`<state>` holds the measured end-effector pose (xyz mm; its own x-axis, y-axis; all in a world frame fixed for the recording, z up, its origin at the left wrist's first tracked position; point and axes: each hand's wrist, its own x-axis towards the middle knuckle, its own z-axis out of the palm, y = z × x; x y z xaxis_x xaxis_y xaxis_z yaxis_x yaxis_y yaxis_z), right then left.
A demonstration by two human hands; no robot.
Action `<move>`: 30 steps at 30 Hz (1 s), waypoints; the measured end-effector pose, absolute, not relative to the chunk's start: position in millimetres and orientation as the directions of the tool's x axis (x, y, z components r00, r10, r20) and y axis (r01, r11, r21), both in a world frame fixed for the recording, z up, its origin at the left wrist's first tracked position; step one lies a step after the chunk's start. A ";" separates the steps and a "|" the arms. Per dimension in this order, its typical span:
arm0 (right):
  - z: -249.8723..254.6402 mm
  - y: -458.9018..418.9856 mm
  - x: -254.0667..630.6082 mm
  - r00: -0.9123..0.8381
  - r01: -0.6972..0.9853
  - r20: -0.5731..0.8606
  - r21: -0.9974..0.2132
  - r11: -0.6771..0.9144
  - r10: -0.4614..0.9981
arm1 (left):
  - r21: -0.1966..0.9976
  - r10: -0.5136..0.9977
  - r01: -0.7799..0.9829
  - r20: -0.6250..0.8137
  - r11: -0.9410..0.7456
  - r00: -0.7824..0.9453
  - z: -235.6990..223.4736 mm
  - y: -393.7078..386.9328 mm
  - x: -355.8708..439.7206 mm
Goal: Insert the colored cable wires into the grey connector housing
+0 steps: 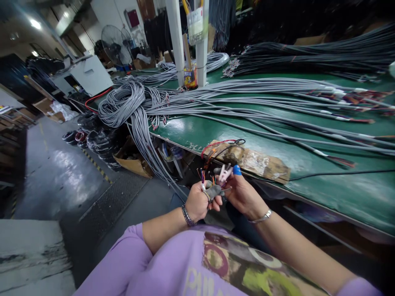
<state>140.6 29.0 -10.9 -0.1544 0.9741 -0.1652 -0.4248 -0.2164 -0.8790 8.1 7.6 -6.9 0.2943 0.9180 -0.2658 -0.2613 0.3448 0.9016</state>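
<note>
My left hand (197,202) is closed around the end of a grey cable (213,190), whose stripped coloured wires (203,176) stick up above my fingers. My right hand (242,192) is closed on a small pinkish-white tool (224,172), its tip right at the cable end. One finger of that hand wears blue tape (237,169). Both hands meet just in front of the green table's (339,187) near edge. Red and black thin wires (216,144) loop from the cable up onto a worn taped pad (256,160) on the table.
Long bundles of grey cables (247,98) lie across the table and hang off its left end (138,123). Black cable bundles (308,53) lie further back. White posts (177,41) stand on the table. A cardboard box (132,162) and cable coils (92,135) sit on the floor; a fan (115,45) stands behind.
</note>
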 end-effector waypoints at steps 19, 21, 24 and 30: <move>-7.7 -5.3 152.5 -0.109 -0.048 -0.098 -0.993 -0.104 0.989 | 0.973 0.910 -0.039 -0.197 0.226 0.363 -12.5 -8.3 -5.4; -9.2 -5.6 150.9 -0.075 -0.045 -0.106 -0.993 -0.110 0.992 | 0.963 0.928 -0.102 -0.209 0.250 0.307 -15.2 -8.1 -4.6; -11.4 -7.8 148.1 -0.048 -0.093 -0.140 -0.985 -0.144 0.989 | 0.946 0.944 -0.185 -0.218 0.266 0.246 -18.3 -7.5 -2.5; -17.1 -4.5 148.7 -0.080 -0.353 -0.227 -0.904 -0.240 0.971 | 0.920 0.946 -0.263 -0.236 0.291 0.222 -14.0 -4.0 -1.0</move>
<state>148.7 -4.5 -17.1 -0.0796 0.9706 -0.2271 -0.3533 -0.2405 -0.9041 -1.0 -4.0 -14.0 0.2221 0.9461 -0.2359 -0.2626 0.2910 0.9200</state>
